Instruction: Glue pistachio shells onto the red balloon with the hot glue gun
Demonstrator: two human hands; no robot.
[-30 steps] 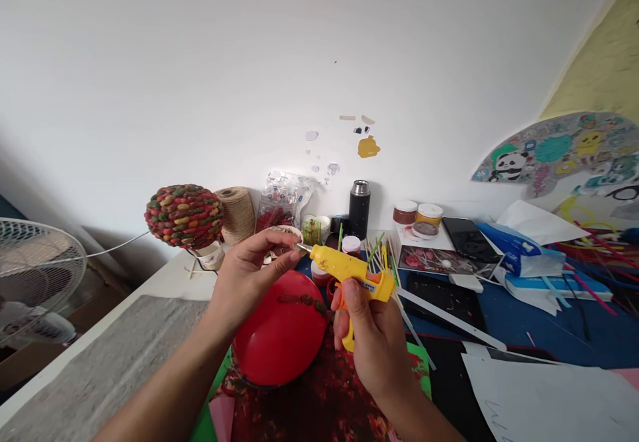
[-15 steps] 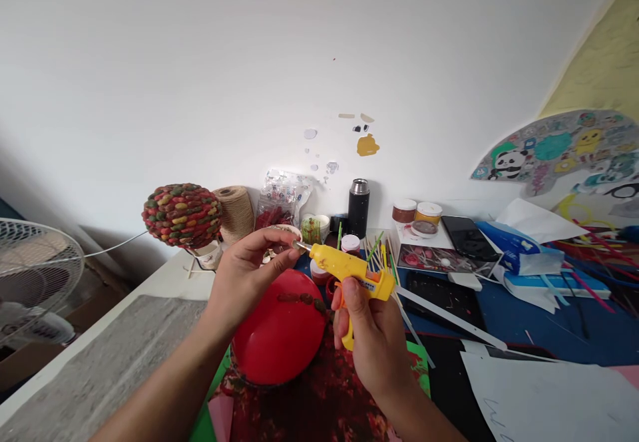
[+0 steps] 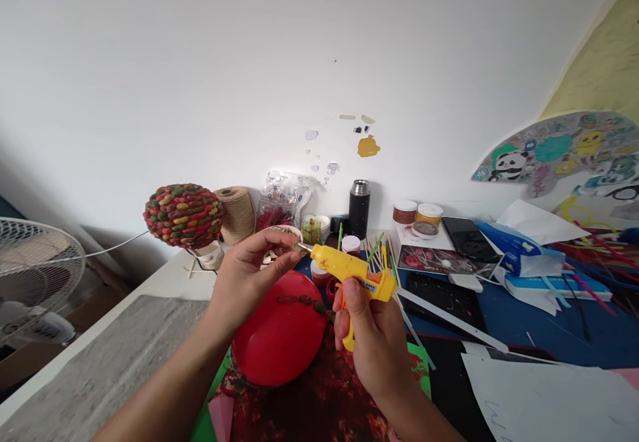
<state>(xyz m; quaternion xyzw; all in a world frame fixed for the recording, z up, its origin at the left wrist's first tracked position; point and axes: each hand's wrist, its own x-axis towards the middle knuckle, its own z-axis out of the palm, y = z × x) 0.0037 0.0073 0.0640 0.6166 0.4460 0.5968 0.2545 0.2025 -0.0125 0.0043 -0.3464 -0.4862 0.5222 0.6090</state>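
My right hand [image 3: 372,329] grips a yellow hot glue gun [image 3: 344,265], fingers wrapped round its handle below the trigger. The gun's metal nozzle points left and meets a small brownish piece [image 3: 298,248] pinched in the fingertips of my left hand [image 3: 252,272]. Most of that piece is hidden by the fingers, so its kind is unclear. Beneath both hands rests a glossy red rounded form [image 3: 279,335], like a balloon, with a short row of dark red and brown oval pieces [image 3: 302,300] across its upper part.
A ball of red, green and yellow pieces [image 3: 184,217] stands left, beside a twine spool [image 3: 234,214] and a fan [image 3: 40,275]. Behind are a black flask [image 3: 359,209] and paint jars [image 3: 405,212]. A phone [image 3: 465,237] and paper sheets [image 3: 554,395] lie right.
Both hands, the glue gun and the small piece hold nearly the same positions. The whole view has shifted only very slightly.
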